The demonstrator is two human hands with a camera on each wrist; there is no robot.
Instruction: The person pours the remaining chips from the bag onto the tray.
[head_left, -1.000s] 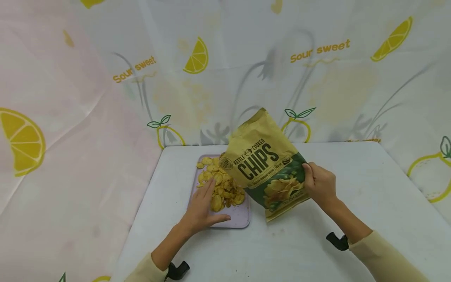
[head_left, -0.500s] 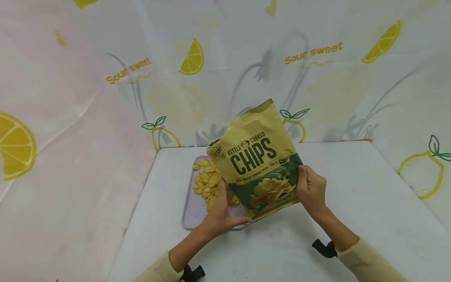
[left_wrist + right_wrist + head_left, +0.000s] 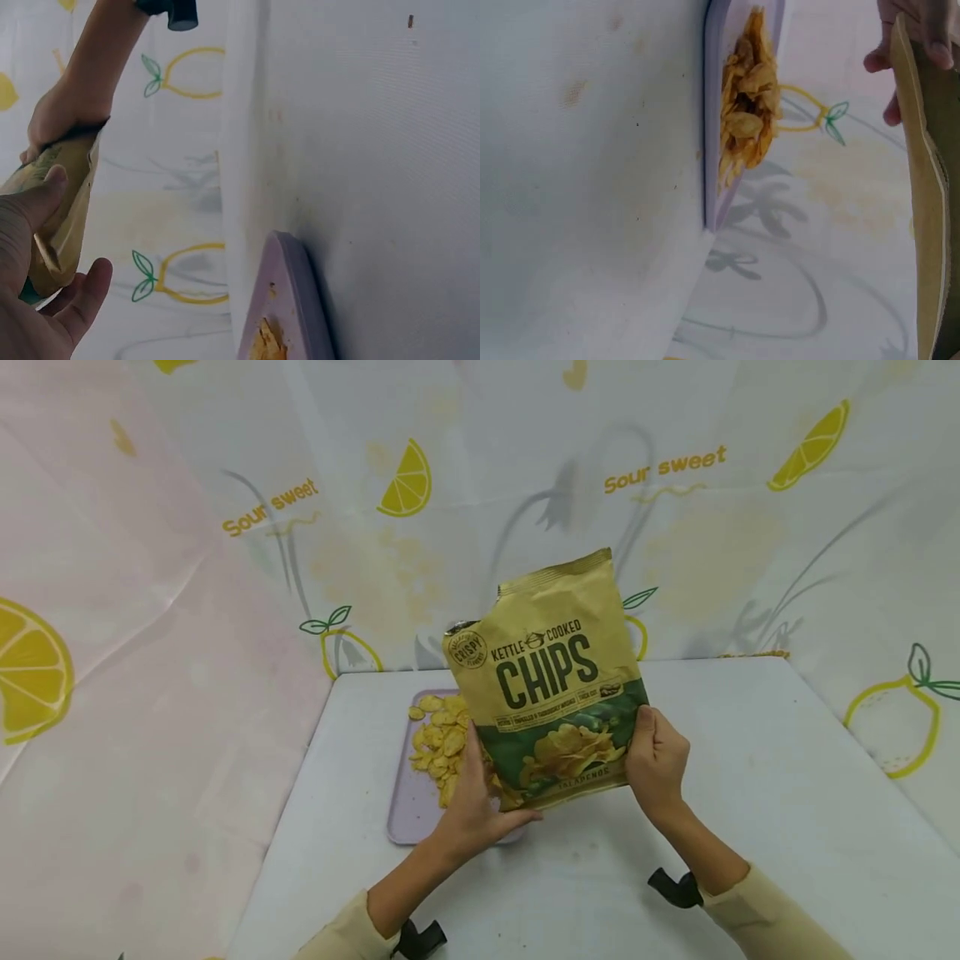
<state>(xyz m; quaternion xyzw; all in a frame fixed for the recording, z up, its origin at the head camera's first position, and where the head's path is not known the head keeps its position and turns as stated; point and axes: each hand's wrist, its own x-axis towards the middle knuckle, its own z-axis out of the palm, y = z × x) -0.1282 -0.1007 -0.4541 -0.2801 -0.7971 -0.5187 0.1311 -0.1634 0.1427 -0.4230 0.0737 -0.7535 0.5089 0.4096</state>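
Note:
A gold and green bag of chips [image 3: 551, 672] is held up in front of me, tilted, with a torn opening at its upper left corner. My right hand [image 3: 658, 764] grips its lower right edge, thumb on the printed front. At the lower left corner, my left hand [image 3: 471, 806] holds the bag between thumb and fingers; in the left wrist view the thumb [image 3: 49, 191] lies over the bag and the fingers [image 3: 86, 300] pass under it. Behind the bag, a heap of potato chips [image 3: 441, 739] lies on a lilac tray [image 3: 411, 817], partly hidden.
The tray stands on a white table [image 3: 750, 777]. A lemon-printed cloth [image 3: 360, 552] hangs behind and to the left of the table. Small dark crumbs show on the tabletop in the right wrist view.
My left hand has come from over the chips to the bag's lower left corner and taken hold. The bag has risen and turned more upright, its torn corner coming into view.

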